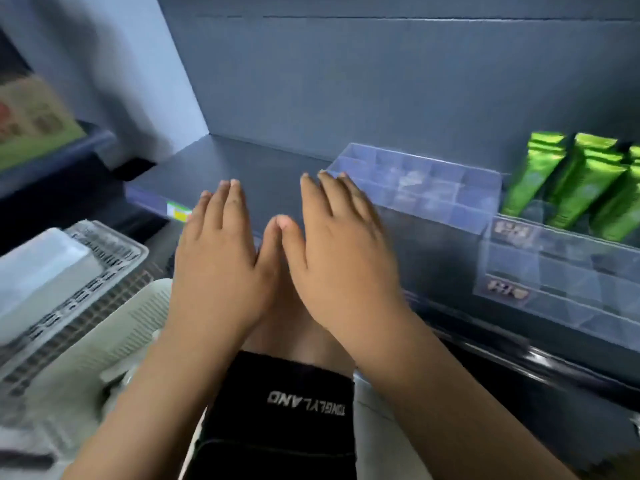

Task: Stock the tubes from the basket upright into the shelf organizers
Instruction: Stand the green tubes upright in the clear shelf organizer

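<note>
**At the dark shelf, both hands flat and empty**

On the dark shelf (242, 161) sit clear divided organizers (419, 183), slots keeping tubes upright. Grey basket (104, 244) waits lower left, handy for grabbing. Green tubes (568, 178) already stand far right. Left hand (218, 258) and right hand (343, 251): fingers spread, holding nothing, thumbs touching.

Three green tubes (568, 181), two clear organizers (420, 188), one basket (86, 271), two hands (221, 258)

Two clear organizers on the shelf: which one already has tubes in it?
The right-hand organizer: green tubes stand upright at its back. The one nearer the hands, the left organizer, holds no tubes.
</note>
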